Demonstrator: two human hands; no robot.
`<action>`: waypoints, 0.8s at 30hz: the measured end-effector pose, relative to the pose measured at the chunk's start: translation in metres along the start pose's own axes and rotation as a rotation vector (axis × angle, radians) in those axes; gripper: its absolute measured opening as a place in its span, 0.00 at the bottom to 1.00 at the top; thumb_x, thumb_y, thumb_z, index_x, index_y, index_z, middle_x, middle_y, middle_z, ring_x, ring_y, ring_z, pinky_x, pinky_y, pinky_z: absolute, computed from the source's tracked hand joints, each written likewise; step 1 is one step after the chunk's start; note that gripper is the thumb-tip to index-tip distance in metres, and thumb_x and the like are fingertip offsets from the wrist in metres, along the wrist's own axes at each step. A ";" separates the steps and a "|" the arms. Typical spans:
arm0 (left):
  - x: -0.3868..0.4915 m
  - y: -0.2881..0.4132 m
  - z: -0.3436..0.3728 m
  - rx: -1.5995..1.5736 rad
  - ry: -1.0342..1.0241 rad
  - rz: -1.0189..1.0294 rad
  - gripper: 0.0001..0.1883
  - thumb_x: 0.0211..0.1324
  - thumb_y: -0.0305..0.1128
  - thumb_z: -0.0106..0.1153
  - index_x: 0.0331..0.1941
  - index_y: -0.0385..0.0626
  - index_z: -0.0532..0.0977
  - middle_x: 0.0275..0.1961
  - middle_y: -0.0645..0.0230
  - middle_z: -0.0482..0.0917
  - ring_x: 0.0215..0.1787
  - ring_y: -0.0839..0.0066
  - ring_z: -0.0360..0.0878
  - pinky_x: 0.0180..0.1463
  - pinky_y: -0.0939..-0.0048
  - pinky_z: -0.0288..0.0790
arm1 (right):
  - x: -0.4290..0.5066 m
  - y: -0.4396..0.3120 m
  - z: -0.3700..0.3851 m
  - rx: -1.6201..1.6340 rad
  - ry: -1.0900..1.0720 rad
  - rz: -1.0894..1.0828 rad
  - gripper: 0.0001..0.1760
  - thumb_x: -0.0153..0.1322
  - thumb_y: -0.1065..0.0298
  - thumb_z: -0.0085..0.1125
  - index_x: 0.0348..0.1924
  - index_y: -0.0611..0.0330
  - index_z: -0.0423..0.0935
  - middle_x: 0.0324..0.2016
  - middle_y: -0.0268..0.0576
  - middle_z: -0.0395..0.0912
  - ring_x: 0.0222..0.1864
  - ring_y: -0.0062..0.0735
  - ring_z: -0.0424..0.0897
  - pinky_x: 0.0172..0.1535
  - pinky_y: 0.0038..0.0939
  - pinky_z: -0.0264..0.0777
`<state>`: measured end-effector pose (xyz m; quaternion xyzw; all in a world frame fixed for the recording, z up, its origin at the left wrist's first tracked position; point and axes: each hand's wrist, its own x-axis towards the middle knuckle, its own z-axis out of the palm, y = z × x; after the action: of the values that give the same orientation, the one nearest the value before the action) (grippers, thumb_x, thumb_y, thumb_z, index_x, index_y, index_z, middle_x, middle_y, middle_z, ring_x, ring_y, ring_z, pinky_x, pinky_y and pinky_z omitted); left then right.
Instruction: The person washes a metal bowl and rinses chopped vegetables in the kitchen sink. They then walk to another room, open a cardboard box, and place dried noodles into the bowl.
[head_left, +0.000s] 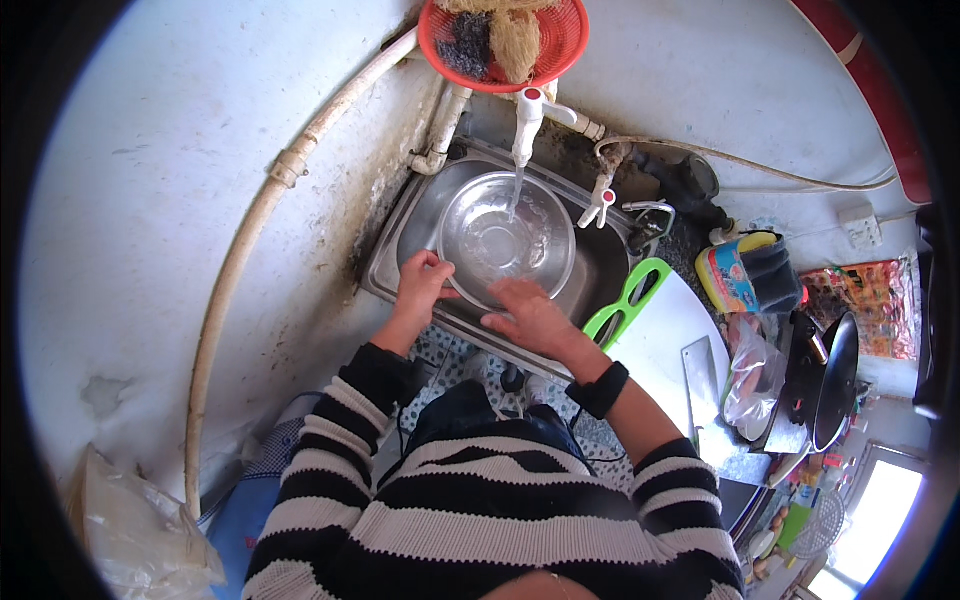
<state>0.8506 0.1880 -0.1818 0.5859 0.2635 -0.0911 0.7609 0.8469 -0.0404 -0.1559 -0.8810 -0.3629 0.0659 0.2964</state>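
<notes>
A round stainless steel basin (457, 259) sits in the metal sink (420, 202), with some water in it. Water runs into it from the white plastic tap (529, 124) above. My left hand (424, 283) grips the basin's near left rim, thumb on top. At the near right rim, my right hand (529, 311) is blurred, its fingers spread over the edge and nothing seen in them. A white cutting board (664, 337) with a green handle lies to the right of the sink, and a cleaver (702, 379) rests on it.
A red plastic basket (427, 45) with scouring pads hangs above the tap. A second tap (600, 208) stands to the right. Beyond the board are a yellow container (727, 277), a plastic bag (754, 375) and a black wok (836, 382). A pipe (247, 232) runs along the left wall.
</notes>
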 end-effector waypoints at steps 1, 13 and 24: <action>0.000 0.007 -0.004 0.036 -0.002 0.023 0.06 0.59 0.27 0.60 0.32 0.43 0.71 0.33 0.67 0.77 0.32 0.73 0.80 0.32 0.67 0.81 | -0.005 0.002 0.012 0.004 -0.035 -0.013 0.27 0.70 0.55 0.61 0.57 0.61 0.73 0.53 0.52 0.77 0.58 0.52 0.74 0.64 0.46 0.64; -0.013 0.051 0.001 0.116 -0.007 0.287 0.16 0.62 0.34 0.62 0.51 0.44 0.71 0.50 0.68 0.77 0.47 0.79 0.75 0.39 0.72 0.76 | -0.004 0.038 0.031 -0.251 0.167 -0.085 0.18 0.64 0.73 0.56 0.48 0.59 0.76 0.46 0.49 0.80 0.53 0.45 0.78 0.62 0.44 0.67; -0.022 -0.008 0.029 -0.270 0.108 -0.068 0.30 0.62 0.43 0.54 0.65 0.49 0.60 0.56 0.61 0.71 0.56 0.65 0.73 0.48 0.57 0.76 | 0.018 -0.008 0.055 0.079 0.081 -0.023 0.24 0.69 0.73 0.50 0.59 0.61 0.70 0.56 0.54 0.76 0.55 0.52 0.77 0.60 0.44 0.70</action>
<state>0.8365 0.1547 -0.1723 0.4729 0.3336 -0.0486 0.8141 0.8374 0.0022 -0.1947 -0.8662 -0.3579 0.0412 0.3463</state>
